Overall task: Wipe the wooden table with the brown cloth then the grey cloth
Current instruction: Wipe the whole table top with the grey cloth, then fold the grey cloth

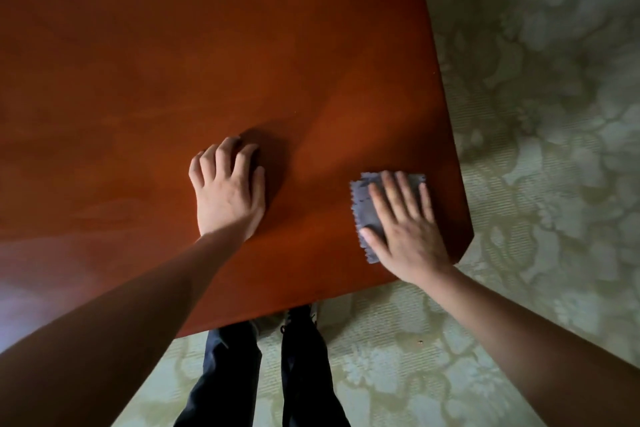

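Grey cloth [367,208]: small, thin, zigzag-cut edges, lying flat on the wooden desk [173,62]. Judged very light and limp, with no stiffness of its own; likely to slide easily on the smooth polished top and to bunch or slip out if pushed from one edge only. Best handled by a spread palm pressing down over its middle, not by a pinch at a corner. Right hand [405,229]: flat on the cloth, fingers [394,191] straight and slightly fanned, thumb out to the side; they press it to the desk and do not curl round it. Cloth shows just beyond the fingertips and beside the thumb, the rest hidden under the palm. The desk's corner lies just outboard of the little finger, so there is some risk of sweeping the cloth over the edge. Left hand [228,191]: well apart from the cloth, fingers [221,156] bent at the knuckles, tips on bare wood, nothing visible in them; reads as a brace. Brown cloth: not in view. Judged to be the grey-cloth stage.
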A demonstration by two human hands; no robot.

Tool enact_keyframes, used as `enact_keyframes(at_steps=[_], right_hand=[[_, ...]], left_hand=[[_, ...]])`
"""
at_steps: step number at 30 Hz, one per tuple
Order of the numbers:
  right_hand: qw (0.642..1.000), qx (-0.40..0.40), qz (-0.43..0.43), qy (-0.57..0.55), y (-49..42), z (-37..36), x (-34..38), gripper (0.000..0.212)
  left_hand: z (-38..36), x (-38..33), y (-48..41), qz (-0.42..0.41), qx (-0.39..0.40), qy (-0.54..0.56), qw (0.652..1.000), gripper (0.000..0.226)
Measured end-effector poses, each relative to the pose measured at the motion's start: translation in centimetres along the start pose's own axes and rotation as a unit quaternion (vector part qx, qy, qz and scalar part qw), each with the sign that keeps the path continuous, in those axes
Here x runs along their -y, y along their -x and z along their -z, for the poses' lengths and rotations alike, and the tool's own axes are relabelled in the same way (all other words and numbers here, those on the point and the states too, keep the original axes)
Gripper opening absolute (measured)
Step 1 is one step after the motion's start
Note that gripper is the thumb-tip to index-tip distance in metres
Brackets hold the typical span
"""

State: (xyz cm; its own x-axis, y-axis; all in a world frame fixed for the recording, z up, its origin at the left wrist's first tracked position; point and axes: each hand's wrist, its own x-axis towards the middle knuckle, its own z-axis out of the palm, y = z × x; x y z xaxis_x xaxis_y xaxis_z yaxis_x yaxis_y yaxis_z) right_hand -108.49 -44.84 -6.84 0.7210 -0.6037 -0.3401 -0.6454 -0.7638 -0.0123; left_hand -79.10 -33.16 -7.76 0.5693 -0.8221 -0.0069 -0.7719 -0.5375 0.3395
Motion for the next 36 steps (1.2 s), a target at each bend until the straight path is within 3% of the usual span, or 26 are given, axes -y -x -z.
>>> enact_keyframes(at_steps=[4, 8, 13, 17, 19, 22, 28, 32, 36], right_hand=[[0.998, -0.024, 0.057, -0.021, -5.1, 1.4, 6.6, 0.080], [0.990, -0.071, 0.049, -0.109, -7.7, 3.0, 9.7, 0.068], [0.923, -0.211, -0.169, -0.272, -5.4, 3.7, 7.3, 0.051], [0.888, -0.153, -0.263, -0.344, -5.4, 3.9, 6.9, 0.047], [0.867, -0.125, -0.299, -0.380, -6.4, 4.4, 7.2, 0.043], [0.844, -0.091, -0.322, -0.418, -7.7, 5.2, 7.6, 0.018], [0.775, -0.031, -0.276, -0.568, -9.6, 9.0, 11.6, 0.010], [0.782, -0.012, -0.177, -0.597, -11.3, 14.1, 17.9, 0.014], [0.799, 0.017, -0.089, -0.595, -14.3, 18.9, 27.3, 0.018]], left_hand=[[0.2, 0.7, 0.0, 0.019, -0.014, 0.094, 0.995, 0.039], [1.2, -0.2, 1.0, 0.070, -0.012, 0.131, 0.989, 0.038], [2.0, -5.4, 3.8, 0.190, 0.056, 0.109, 0.974, 0.050], [1.8, -8.5, 3.0, 0.290, 0.086, 0.205, 0.931, 0.056], [1.6, -9.3, 2.3, 0.326, 0.098, 0.226, 0.913, 0.044], [1.7, -9.0, 1.5, 0.369, 0.115, 0.268, 0.883, 0.020], [7.2, -3.7, 0.4, 0.413, 0.068, 0.425, 0.803, 0.007], [13.6, 3.5, 0.1, 0.414, 0.024, 0.527, 0.742, 0.026], [21.1, 11.9, -0.5, 0.383, -0.035, 0.563, 0.732, 0.042]])
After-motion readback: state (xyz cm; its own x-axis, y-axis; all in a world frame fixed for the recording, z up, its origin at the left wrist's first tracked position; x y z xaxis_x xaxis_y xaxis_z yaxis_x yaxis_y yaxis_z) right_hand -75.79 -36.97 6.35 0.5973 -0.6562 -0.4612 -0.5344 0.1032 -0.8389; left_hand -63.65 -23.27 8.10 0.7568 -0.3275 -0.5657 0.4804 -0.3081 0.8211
